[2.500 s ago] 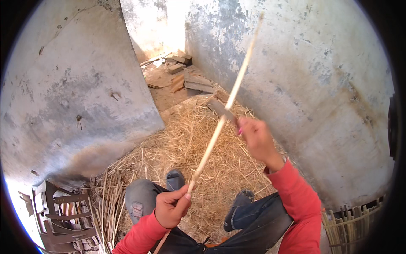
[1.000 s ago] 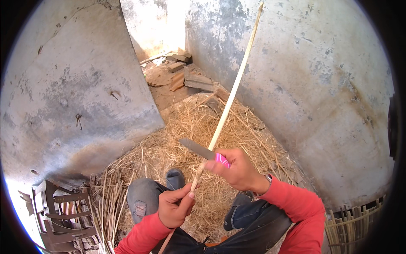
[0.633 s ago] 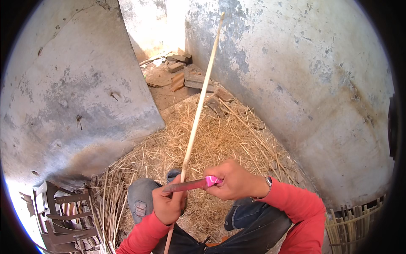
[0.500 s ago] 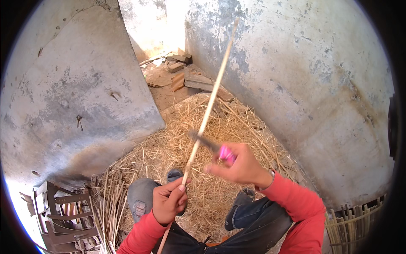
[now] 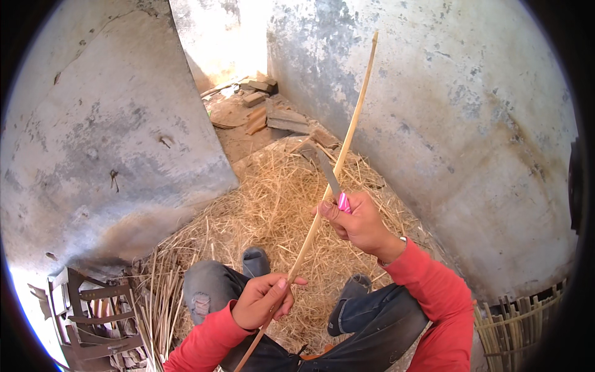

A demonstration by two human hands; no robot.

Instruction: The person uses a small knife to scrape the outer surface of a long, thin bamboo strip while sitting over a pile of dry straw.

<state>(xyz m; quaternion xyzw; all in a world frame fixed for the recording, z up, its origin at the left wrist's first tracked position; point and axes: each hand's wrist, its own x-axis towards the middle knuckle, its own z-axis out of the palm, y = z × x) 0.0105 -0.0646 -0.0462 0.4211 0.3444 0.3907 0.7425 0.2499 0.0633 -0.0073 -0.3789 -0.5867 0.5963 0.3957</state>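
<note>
A long pale strip, looking like split bamboo [image 5: 353, 127], slants from my lap up toward the far right, its tip thin and slightly bent. My left hand [image 5: 265, 302] is closed round its lower part, thumb laid along it. In my right hand [image 5: 361, 224] is a hook-tipped knife [image 5: 328, 168] with a pink-and-white handle, gripped by the fist. Its grey blade crosses the strip and points up and left. The right fingertips come right up against the strip; whether they also pinch it is hidden.
Straw-like shavings [image 5: 273, 186] cover the floor between my legs. At left are a pile of long strips [image 5: 155, 304] and a dark chair-like frame [image 5: 102, 319]. A slatted basket-like piece [image 5: 517, 328] stands at right. Bricks [image 5: 254, 99] lie far off between peeling walls [image 5: 446, 124].
My right hand has moved up and slightly right, and the blade has turned more upright. The strip's far end has swung right. My left hand has shifted slightly right and down.
</note>
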